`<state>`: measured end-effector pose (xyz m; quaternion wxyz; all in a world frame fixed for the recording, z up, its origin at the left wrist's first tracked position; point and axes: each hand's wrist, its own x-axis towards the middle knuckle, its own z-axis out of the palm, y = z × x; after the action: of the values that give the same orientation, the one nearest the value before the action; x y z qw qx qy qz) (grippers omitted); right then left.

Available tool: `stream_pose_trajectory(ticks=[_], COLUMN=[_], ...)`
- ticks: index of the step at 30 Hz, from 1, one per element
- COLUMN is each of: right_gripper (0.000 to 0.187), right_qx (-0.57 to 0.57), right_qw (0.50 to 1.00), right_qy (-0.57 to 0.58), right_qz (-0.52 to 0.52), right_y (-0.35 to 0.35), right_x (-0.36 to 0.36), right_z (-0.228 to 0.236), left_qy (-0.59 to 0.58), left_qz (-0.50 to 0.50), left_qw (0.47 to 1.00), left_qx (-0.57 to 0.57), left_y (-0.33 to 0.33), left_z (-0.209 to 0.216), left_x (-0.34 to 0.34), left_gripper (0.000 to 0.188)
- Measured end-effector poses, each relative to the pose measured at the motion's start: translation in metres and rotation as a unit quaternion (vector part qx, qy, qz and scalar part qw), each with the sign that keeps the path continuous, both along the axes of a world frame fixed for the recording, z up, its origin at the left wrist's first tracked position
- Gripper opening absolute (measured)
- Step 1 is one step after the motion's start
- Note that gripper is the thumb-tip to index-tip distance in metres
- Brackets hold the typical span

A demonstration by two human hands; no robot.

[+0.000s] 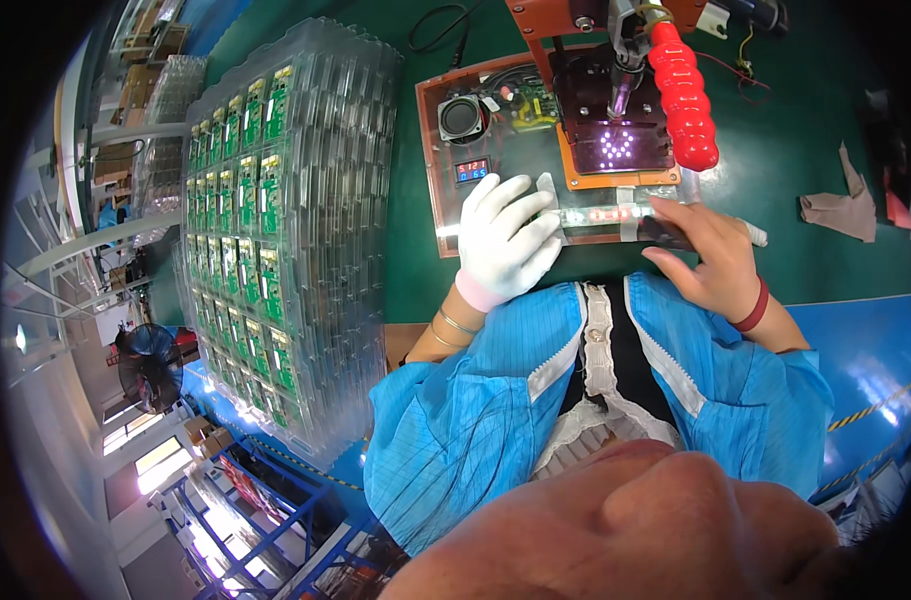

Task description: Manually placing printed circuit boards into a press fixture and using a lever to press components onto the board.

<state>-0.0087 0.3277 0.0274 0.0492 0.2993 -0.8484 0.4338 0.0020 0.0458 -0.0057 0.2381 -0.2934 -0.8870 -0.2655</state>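
Observation:
My left hand (506,238), in a white glove, lies with fingers stretched over the front of a clear-topped test box (441,215). Its fingertips are beside the left end of a narrow lit strip (606,214) with glowing red marks, seen along the box's front. My bare right hand (714,258) is at the strip's right end, thumb and fingers apart, with nothing visible in its grip. Behind the strip a dark clamp plate (596,110) shows a cluster of white lights, above an orange base (621,182). A red ribbed lever handle (686,100) hangs just beyond my right hand.
Tall stacked clear plastic trays (341,220) of green circuit boards (271,190) stand left. Inside the box are a round speaker (463,118) and a small digital meter (472,171). A beige cloth scrap (841,212) lies on the green mat (776,270) at right.

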Motion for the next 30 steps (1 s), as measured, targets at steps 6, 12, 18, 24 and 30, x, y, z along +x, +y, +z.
stream_pose_trajectory(ticks=[6, 12, 18, 24, 30], right_gripper=[0.052, 0.053, 0.053, 0.048, 0.050], right_qx=[-0.381, -0.527, -0.535, -0.554, -0.585], right_qw=[0.861, 0.680, 0.664, 0.634, 0.607], right_qy=[-0.333, -0.504, -0.521, -0.538, -0.531], right_qz=[0.054, 0.076, 0.023, 0.014, 0.083], right_y=[0.003, -0.005, -0.012, -0.008, -0.001], right_x=[-0.004, -0.012, -0.008, -0.013, -0.016], right_z=[-0.012, -0.002, 0.011, -0.005, -0.016], left_qy=[0.015, 0.008, 0.006, -0.017, -0.052], left_qz=[-0.007, -0.011, -0.012, -0.001, 0.023], left_qw=[1.000, 1.000, 1.000, 1.000, 0.995], left_qx=[0.003, -0.009, -0.016, -0.007, 0.084], left_y=[-0.002, 0.000, 0.000, 0.000, -0.004], left_z=[0.001, 0.001, 0.000, 0.008, 0.010], left_x=[-0.002, -0.002, -0.001, 0.002, 0.005], left_gripper=[0.022, 0.022, 0.023, 0.018, 0.016])
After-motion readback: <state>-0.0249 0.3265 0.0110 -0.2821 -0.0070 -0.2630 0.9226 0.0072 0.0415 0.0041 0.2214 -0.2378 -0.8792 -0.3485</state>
